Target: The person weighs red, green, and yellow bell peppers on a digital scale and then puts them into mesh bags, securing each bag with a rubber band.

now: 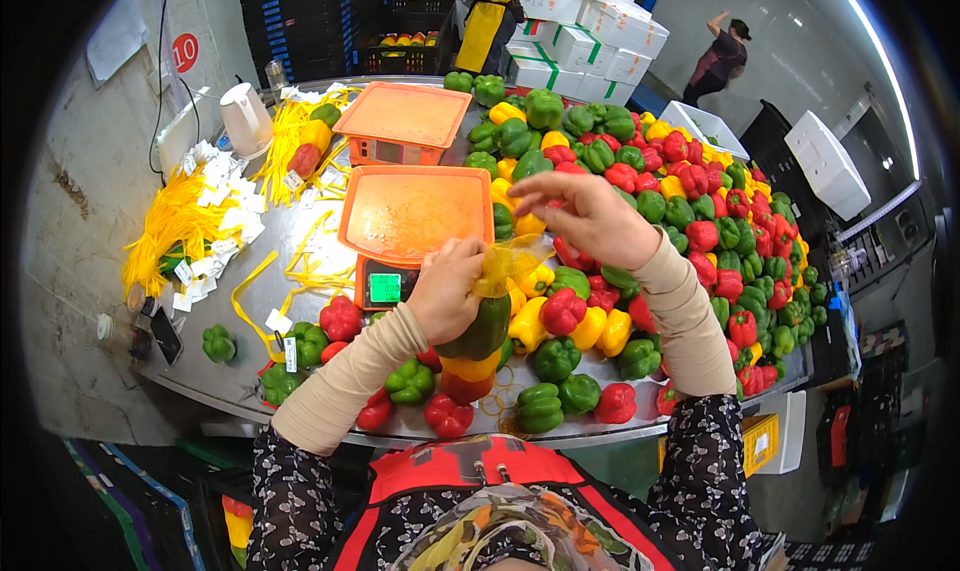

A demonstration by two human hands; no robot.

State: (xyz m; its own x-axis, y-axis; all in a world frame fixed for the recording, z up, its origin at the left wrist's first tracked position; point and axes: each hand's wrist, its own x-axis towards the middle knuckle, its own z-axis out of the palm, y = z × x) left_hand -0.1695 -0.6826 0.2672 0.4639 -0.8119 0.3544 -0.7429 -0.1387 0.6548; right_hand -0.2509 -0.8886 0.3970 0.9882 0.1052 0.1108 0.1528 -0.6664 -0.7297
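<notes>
My left hand grips the gathered neck of a yellow net bag beside the near orange scale. Below the hand, the bag holds a green, a yellow and a red bell pepper in a column. My right hand is raised just to the right of the net's loose end, fingers apart and bent, with nothing seen in it. The near orange weighing scale has a bare, wet-looking tray and a lit green display. A second orange scale stands behind it.
A large heap of bell peppers covers the metal table's right side. Yellow net bags with white tags, a white kettle and a phone lie or stand at left. White foam boxes and two people are beyond the table.
</notes>
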